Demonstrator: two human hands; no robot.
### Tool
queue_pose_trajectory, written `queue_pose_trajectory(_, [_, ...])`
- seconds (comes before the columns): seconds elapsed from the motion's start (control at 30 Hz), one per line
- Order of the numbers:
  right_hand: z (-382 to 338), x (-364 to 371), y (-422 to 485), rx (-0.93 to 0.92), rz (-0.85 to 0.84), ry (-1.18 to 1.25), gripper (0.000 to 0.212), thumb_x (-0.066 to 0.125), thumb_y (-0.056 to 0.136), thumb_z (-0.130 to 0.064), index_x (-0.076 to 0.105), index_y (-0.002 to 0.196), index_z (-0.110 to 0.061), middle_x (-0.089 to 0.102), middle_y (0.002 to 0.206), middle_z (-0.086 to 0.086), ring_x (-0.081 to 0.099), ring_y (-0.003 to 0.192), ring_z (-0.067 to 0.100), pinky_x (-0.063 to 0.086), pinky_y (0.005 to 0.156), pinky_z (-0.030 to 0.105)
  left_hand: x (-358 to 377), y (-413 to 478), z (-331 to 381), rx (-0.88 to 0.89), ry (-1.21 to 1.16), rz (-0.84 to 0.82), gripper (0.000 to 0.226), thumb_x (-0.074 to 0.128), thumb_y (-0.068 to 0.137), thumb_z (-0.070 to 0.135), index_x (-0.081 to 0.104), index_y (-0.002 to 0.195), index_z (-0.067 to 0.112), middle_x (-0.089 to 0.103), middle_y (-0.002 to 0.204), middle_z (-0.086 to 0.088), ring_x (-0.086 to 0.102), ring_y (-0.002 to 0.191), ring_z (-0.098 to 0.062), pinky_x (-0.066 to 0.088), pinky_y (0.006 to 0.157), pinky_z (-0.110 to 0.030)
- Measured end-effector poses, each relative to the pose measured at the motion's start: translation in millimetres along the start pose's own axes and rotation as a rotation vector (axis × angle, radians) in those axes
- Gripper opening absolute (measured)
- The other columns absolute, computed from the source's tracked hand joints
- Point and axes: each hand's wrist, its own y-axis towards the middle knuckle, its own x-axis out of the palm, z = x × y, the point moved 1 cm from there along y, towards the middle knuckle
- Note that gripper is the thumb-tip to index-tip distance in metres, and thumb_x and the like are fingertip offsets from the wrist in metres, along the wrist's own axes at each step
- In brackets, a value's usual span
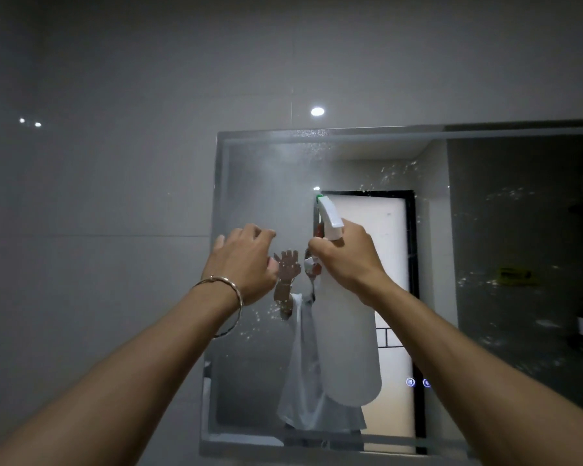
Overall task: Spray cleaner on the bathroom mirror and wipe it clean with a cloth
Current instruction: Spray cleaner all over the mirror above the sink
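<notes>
The bathroom mirror (pixel 505 230) hangs on the grey tiled wall, speckled with spray droplets, and a cloud of mist hangs over its upper left. My right hand (pixel 345 255) grips the neck and trigger of a white spray bottle (pixel 349 348), held upright in front of the mirror with its green-tipped nozzle pointing up and left. My left hand (pixel 244 258) is raised beside it at the mirror's left edge, fingers loosely curled and holding nothing. A thin bracelet sits on that wrist. No cloth is in view.
The grey tiled wall (pixel 98 196) fills the left and top. The mirror reflects a lit doorway, a person in white, a dark bottle at the right and a yellow object. Two small lit touch icons (pixel 418 382) glow low on the mirror.
</notes>
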Motion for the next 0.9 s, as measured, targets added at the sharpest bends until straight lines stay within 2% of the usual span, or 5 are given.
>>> queue_pose_trajectory(0.17, [15, -38, -2, 0.022, 0.068, 0.048, 0.025, 0.056, 0.062, -0.029, 0.057, 0.067, -0.004, 0.062, 0.062, 0.012, 0.065, 0.065, 0.036, 0.053, 0.058, 0.055, 6, 13, 40, 0.037, -0.066, 0.027, 0.049, 0.044, 0.092, 0.03, 0.035, 0.14, 0.022, 0.043, 0.139, -0.003, 0.042, 0.123, -0.019, 0.034, 0.106, -0.039])
queue_pose_trajectory(0.53, [52, -130, -21, 0.033, 0.162, -0.033, 0.035, 0.056, 0.067, -0.024, 0.058, 0.086, 0.005, 0.062, 0.078, 0.022, 0.065, 0.069, 0.038, 0.054, 0.058, 0.054, 34, 34, 141, 0.118, -0.137, 0.071, 0.048, 0.046, 0.091, 0.033, 0.039, 0.137, 0.022, 0.047, 0.134, -0.004, 0.045, 0.118, -0.022, 0.038, 0.101, -0.038])
queue_pose_trajectory(0.63, [69, -143, -26, 0.05, 0.151, -0.051, 0.018, 0.061, 0.077, -0.015, 0.058, 0.082, 0.002, 0.059, 0.066, 0.01, 0.064, 0.051, 0.018, 0.057, 0.054, 0.044, 39, 43, 160, 0.106, -0.135, 0.084, 0.048, 0.046, 0.089, 0.033, 0.04, 0.136, 0.022, 0.048, 0.131, -0.005, 0.046, 0.117, -0.024, 0.04, 0.099, -0.041])
queue_pose_trajectory(0.77, [82, -152, -29, 0.018, 0.141, 0.007, 0.01, 0.062, 0.079, -0.012, 0.056, 0.082, -0.005, 0.055, 0.068, 0.0, 0.059, 0.058, 0.017, 0.046, 0.043, 0.014, 40, 46, 174, 0.087, -0.133, 0.086, 0.047, 0.044, 0.089, 0.034, 0.04, 0.135, 0.022, 0.049, 0.128, -0.006, 0.047, 0.113, -0.024, 0.042, 0.097, -0.041])
queue_pose_trajectory(0.9, [77, -162, -18, 0.022, 0.173, -0.007, 0.008, 0.06, 0.08, -0.009, 0.059, 0.085, -0.003, 0.058, 0.067, 0.002, 0.066, 0.059, 0.025, 0.056, 0.051, 0.032, 36, 45, 173, 0.083, -0.123, 0.09, 0.047, 0.042, 0.09, 0.034, 0.04, 0.135, 0.023, 0.049, 0.129, -0.005, 0.047, 0.114, -0.023, 0.042, 0.097, -0.041])
